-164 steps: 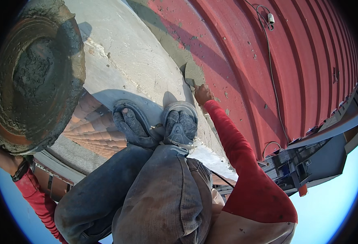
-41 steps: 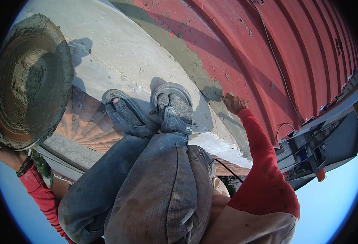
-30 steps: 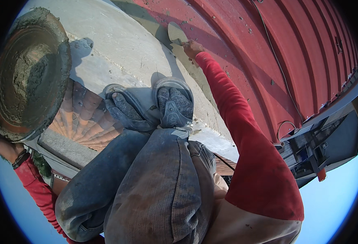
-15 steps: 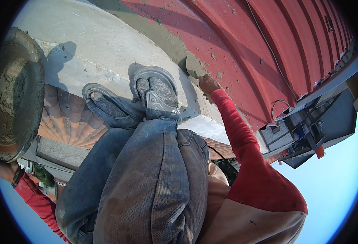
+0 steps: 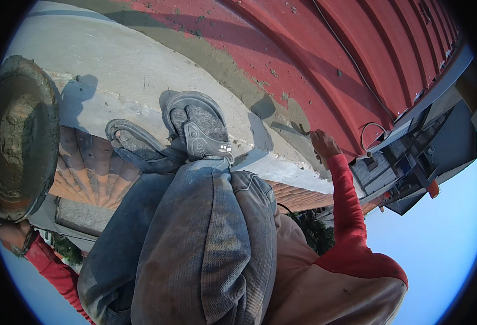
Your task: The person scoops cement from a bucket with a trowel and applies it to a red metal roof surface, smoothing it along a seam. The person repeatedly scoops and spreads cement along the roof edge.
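Observation:
At the far left, my left hand point(image 5: 13, 234) is closed on the underside of a round, mortar-crusted basin point(image 5: 46, 157). Grey wet mortar point(image 5: 17, 135) lies inside it. My right hand point(image 5: 326, 146) is wrapped round a trowel point(image 5: 291, 130), its thin blade seen nearly edge-on over the joint between the pale wall top and the red metal roofing. A strip of grey mortar point(image 5: 211, 57) runs along that joint, with a damp-looking patch beside the trowel. The trowel's handle is mostly hidden by my fingers.
My sandalled feet stand on the pale wall ledge point(image 5: 135, 59). Ribbed red metal roofing point(image 5: 303, 54) rises beyond, with a thin cable point(image 5: 352, 57) lying on it. Clay roof tiles point(image 5: 89, 168) lie below the ledge. Open sky and lower buildings show at the right.
My right hand and the trowel have moved right and nearer along the joint. Grey mortar shows on the stretch they passed. My left hand still holds the basin, slightly lower in view.

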{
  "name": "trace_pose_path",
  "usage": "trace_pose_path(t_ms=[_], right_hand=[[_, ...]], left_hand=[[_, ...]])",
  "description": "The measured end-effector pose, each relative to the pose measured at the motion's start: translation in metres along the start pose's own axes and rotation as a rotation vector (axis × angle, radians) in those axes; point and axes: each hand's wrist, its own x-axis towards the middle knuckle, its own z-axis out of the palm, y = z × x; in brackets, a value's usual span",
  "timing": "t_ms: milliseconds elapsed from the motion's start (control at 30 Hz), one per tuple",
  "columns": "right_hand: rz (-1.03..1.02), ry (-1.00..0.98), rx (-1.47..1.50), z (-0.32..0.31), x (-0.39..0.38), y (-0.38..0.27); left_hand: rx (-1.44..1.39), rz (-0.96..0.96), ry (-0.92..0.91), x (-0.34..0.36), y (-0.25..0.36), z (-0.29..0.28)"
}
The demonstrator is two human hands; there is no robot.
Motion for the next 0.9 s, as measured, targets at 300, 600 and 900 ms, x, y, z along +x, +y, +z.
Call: trace_pose_path(t_ms=[300,600,900], right_hand=[[-1.220,-0.039,0.037,-0.078,-0.120,-0.300],[-1.764,0.694,-0.524,0.033,-0.168,-0.489],[-1.632,0.709,-0.706,0.014,-0.214,-0.477]], left_hand=[[-0.435,-0.037,-0.243,-0.060,0.006,0.045],[-0.072,0.315,-0.118,-0.089,0.035,0.088],[0.046,0.385,-0.082,-0.110,0.031,0.076]])
